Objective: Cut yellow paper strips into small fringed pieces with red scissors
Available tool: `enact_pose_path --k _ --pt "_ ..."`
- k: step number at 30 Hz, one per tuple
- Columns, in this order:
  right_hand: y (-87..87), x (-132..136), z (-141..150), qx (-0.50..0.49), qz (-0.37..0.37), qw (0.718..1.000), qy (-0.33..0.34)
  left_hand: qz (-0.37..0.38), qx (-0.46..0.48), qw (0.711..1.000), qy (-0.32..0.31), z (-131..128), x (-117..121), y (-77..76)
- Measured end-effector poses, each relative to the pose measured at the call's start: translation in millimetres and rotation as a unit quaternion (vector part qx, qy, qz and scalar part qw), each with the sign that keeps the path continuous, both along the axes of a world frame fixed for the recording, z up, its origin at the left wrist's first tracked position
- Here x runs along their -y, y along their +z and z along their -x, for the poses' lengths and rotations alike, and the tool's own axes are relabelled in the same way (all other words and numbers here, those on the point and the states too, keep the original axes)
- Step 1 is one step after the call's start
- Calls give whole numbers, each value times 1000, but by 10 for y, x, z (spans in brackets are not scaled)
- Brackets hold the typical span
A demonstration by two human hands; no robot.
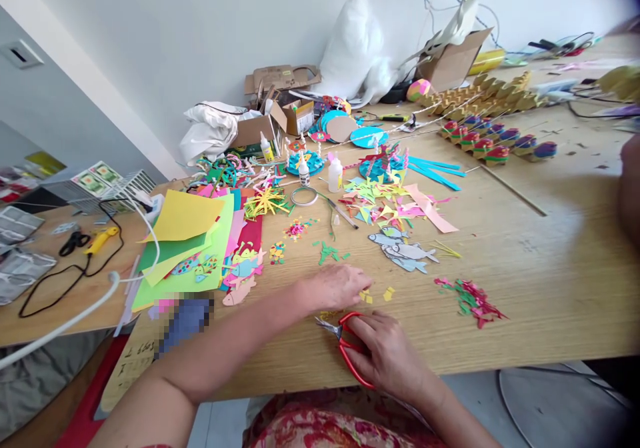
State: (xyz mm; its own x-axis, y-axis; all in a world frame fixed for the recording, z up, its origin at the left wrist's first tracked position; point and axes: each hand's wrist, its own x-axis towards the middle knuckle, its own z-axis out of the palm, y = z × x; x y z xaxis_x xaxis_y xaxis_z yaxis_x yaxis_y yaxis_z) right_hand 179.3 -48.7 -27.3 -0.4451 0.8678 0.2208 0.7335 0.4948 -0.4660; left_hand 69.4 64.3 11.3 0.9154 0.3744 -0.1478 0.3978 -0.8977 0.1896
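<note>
My right hand (397,356) is wrapped round the red handles of a pair of scissors (350,366), low over the table's near edge. The blades point left and look slightly apart. My left hand (340,287) reaches across just beyond them, fingers bent down and close together at small yellow paper pieces (389,293). Whether a piece is between those fingertips is hidden. Fine yellow scraps (327,315) lie by the blades. Beyond the left hand are green paper snippets (330,253) and grey paper fish (407,253). Red and green snippets (473,303) form a pile to the right.
Coloured paper sheets (185,215) and paper fish cutouts (243,275) lie at left. Glue bottles (335,175) stand mid-table, near paper strips (385,198). Painted egg-carton pieces (500,140) and a thin stick (515,191) are at right. A white cable (65,318) crosses at far left.
</note>
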Motion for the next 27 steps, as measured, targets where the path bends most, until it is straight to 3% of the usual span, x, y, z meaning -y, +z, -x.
enact_pose_path --k 11,22,27 --pt "9 3 -16 -8 8 1000 1 -28 -2 1000 11 -60 34 -41" --pt "34 4 -12 -14 3 1000 -3 22 4 1000 13 -56 -32 -160" --pt "66 10 -34 -47 -6 999 -12 58 45 996 57 6 -68 -33"
